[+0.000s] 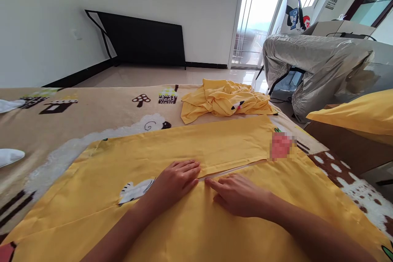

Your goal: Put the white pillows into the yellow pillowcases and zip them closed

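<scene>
A large yellow cloth cover, printed with a few figures, lies spread before me. A slit with a narrow white strip along it, possibly a zipper, runs across its middle toward the right. My left hand rests flat on the cover at the slit's left end, fingers stretched out and holding nothing. Just right of it, my right hand touches the slit's near edge with its index fingertip. Its thumb is apart from that finger, and the other fingers are loosely bent and partly hidden. A white cat-like print shows beside my left wrist.
Beneath the cover is a beige patterned blanket. A crumpled yellow cloth lies at its far edge. Another yellow cloth hangs over a box at right. Behind stand plastic-draped furniture and a black folded panel against the wall.
</scene>
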Action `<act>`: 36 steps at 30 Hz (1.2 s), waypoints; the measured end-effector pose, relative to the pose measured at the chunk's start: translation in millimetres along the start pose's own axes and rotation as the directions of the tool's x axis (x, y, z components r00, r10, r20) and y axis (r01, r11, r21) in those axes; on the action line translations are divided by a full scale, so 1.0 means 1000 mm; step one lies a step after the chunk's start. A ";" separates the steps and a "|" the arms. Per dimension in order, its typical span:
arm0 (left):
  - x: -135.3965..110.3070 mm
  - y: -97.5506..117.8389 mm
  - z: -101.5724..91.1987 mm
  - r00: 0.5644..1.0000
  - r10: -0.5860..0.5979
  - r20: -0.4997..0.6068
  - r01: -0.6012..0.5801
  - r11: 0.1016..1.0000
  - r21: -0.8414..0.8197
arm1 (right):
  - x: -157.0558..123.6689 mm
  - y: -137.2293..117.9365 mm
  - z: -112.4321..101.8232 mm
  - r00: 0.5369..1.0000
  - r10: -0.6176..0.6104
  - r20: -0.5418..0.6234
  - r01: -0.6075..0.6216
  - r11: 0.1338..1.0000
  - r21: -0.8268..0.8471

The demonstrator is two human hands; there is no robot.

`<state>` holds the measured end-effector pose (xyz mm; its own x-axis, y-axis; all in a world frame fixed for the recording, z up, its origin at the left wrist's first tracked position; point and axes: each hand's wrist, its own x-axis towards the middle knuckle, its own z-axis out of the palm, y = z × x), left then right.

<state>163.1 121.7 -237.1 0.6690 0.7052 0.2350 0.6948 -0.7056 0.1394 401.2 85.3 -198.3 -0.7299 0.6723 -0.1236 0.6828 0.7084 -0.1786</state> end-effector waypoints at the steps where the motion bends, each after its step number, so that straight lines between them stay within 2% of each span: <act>1: 0.000 -0.001 0.000 1.000 -0.009 0.004 0.009 1.000 -0.022 | -0.001 0.000 -0.001 1.000 0.013 0.018 -0.013 1.000 -0.002; 6: 0.002 -0.002 0.001 0.998 -0.063 -0.013 0.062 0.993 -0.100 | -0.004 -0.003 -0.001 0.997 0.049 0.054 -0.049 0.999 0.003; 12: 0.003 0.000 0.004 0.994 -0.104 -0.027 0.100 0.989 -0.105 | -0.004 -0.005 0.001 0.997 0.048 0.061 -0.048 0.999 -0.009; 16: 0.017 0.017 -0.005 0.998 -0.052 0.035 0.050 0.996 0.072 | -0.003 -0.002 -0.001 0.998 0.036 0.057 -0.035 0.999 -0.022; 20: 0.041 0.035 -0.019 0.993 0.011 0.117 -0.046 0.951 0.304 | -0.004 -0.002 -0.005 0.998 0.033 0.055 -0.032 0.999 -0.005; 23: 0.055 0.034 -0.021 0.986 0.016 0.164 -0.072 0.939 0.336 | -0.007 -0.004 -0.011 0.996 0.026 0.090 -0.030 0.999 0.036; 25: 0.060 0.025 -0.018 0.987 -0.021 0.159 -0.024 0.960 0.281 | -0.009 -0.008 -0.017 0.992 0.002 0.128 -0.009 0.999 0.052; 28: 0.064 0.005 -0.011 0.975 -0.147 0.168 0.124 0.983 0.137 | -0.012 -0.016 -0.025 0.975 -0.057 0.216 0.050 0.998 0.037; 33: 0.078 -0.019 -0.013 0.866 -0.357 0.351 0.368 0.929 0.037 | -0.016 -0.026 -0.034 0.917 -0.202 0.344 0.210 0.978 0.013; 36: 0.089 -0.029 -0.017 0.824 -0.420 0.381 0.431 0.901 0.061 | -0.016 -0.030 -0.038 0.892 -0.235 0.385 0.242 0.970 0.031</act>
<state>198.0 204.0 -203.6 0.3602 0.9036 -0.2317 0.9297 -0.3275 0.1683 393.1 61.4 -153.7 -0.8244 0.3506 -0.4444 0.4844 0.8431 -0.2335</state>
